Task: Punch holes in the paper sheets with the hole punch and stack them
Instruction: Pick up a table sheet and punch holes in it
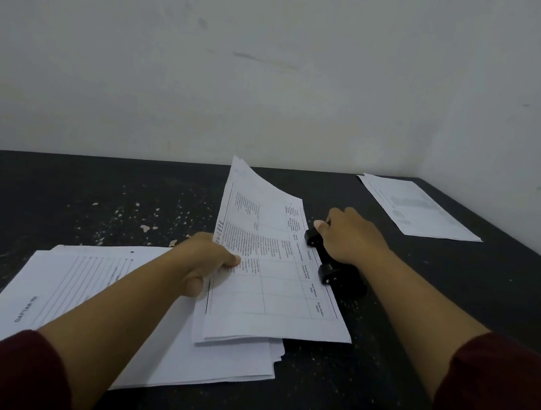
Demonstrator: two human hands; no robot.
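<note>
A few printed sheets [274, 282] with tables lie in the middle of the table, their right edge pushed into the black hole punch [339, 272]. My left hand [206, 261] grips their left edge, thumb on top, and the far end curls upward. My right hand [349, 236] rests palm down on top of the punch, covering its middle. A larger stack of printed paper [84, 312] lies under my left forearm at the near left. One hole shows near that stack's far edge.
The table [96, 193] is black with pale chipped specks. A second small pile of sheets [419, 207] lies at the far right corner. White walls close off the back and the right side. Both sleeves are dark red.
</note>
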